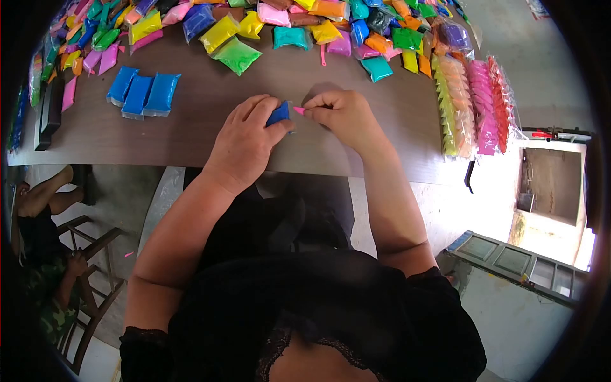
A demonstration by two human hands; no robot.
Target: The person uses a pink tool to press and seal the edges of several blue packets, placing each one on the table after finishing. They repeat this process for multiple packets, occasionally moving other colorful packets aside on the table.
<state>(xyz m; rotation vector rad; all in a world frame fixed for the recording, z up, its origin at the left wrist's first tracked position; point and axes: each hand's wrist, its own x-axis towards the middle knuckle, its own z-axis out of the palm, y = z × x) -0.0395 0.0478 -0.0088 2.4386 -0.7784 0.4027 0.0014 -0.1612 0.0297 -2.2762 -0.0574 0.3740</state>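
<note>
My left hand (245,140) is closed round a small blue packet (279,114) just above the table's near edge. Between the thumb and fingertips of my right hand (347,118) is a small pink piece (299,111), its tip pointing at the blue packet, with a narrow gap between them. Three blue packets (142,94) lie side by side on the table to the left of my hands. A green packet (237,56) rests beyond my left hand.
Many coloured packets (331,30) are heaped along the table's far side. Stacked packets in clear wrap (487,108) stand at the right end. A black bar (49,114) lies at the left end. Another person (48,254) sits at the lower left.
</note>
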